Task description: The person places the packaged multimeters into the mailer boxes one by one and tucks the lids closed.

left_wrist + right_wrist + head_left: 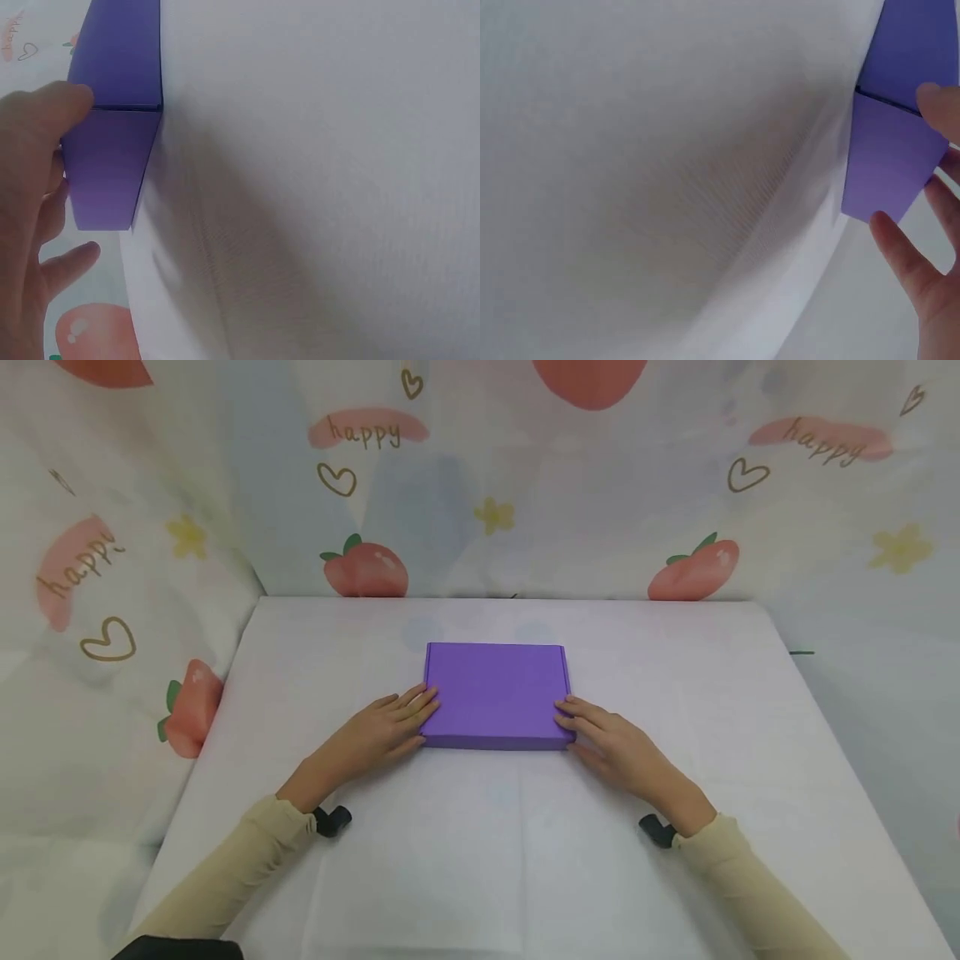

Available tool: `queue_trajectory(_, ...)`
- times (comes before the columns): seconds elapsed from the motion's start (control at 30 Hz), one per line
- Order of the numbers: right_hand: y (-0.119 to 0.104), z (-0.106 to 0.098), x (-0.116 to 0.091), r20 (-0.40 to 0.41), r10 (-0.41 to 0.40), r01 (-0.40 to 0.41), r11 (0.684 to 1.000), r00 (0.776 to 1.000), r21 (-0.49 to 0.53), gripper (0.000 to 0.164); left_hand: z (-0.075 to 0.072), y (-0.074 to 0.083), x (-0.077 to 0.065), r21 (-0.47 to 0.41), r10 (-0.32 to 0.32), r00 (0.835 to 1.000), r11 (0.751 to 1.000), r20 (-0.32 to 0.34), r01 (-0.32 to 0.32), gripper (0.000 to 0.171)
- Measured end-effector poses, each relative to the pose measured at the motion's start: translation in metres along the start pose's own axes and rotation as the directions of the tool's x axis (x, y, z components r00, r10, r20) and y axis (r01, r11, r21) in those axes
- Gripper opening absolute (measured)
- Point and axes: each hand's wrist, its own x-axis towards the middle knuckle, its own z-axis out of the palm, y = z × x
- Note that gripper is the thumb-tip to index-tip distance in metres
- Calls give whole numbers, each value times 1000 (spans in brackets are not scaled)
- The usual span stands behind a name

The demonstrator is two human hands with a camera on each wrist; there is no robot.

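A flat purple box with its lid closed lies on the white-covered table. At its left side my left hand rests with fairly straight fingers over the lid's edge. Its thumb touches the front left corner, and the left wrist view shows that thumb against the box. On the opposite side my right hand has its fingertips on the lid's right edge and its thumb by the front right corner. In the right wrist view the fingers are spread beside the purple end of the box.
White cloth covers the table. Behind it and on the left hangs a printed curtain with fruit, hearts and lettering. Dark wrist-worn devices show at both cuffs. A black object sits at the lower left edge.
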Motion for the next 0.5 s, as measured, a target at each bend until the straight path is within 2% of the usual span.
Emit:
queue_trajectory(0.27,8,-11,8,58,-71,73,996,996,-42,55,-14,-5,-7,40,-65,997,997,45,64,58)
queue_trajectory(0.37,6,-17,9,80,-69,75,995,994,-64,52,-21,-5,-14,61,-97,994,994,51,94,59)
queue_trajectory(0.5,3,-27,4,67,-44,51,993,997,-106,55,-32,-5,-22,102,-142,990,985,18,139,61)
